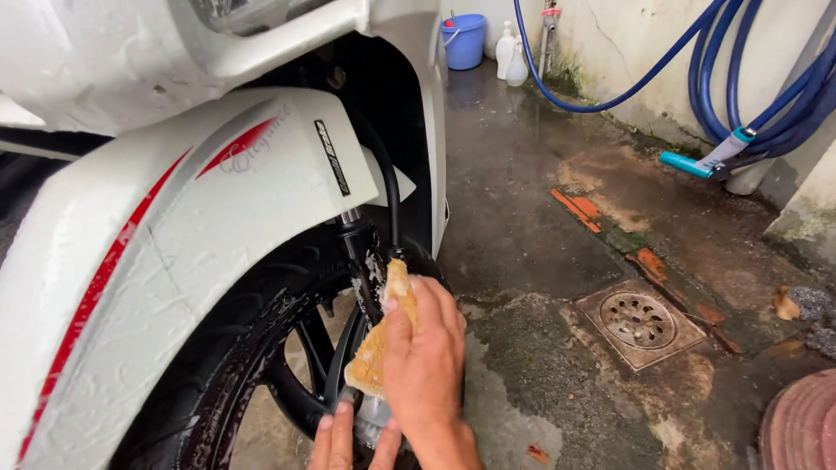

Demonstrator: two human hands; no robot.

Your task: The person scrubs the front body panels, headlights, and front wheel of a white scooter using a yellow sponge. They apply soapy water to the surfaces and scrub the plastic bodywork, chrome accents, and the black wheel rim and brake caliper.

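Two hands work low at the front wheel [261, 365] of a white scooter. The right hand [427, 357] is closed around a tan sponge [376, 352], fingers curled over its outer face and thumb along the edge, pressing it flat against the fork leg [361, 261] just beside the black tyre. The left hand [348, 444] shows only at the bottom edge — its fingertips lie spread on the lower fork, near the hub, holding nothing as far as the cut-off view lets one tell. Soap suds cling to the white mudguard [200, 226] with its red stripe, which arches over the wheel.

To the right, the wet concrete floor [522, 218] holds a square drain grate [640, 322]. A blue hose [749, 78] hangs coiled on the wall, its teal nozzle pointing left — well apart from the hands. Far back stand a blue bucket [463, 39] and two white bottles [510, 54].
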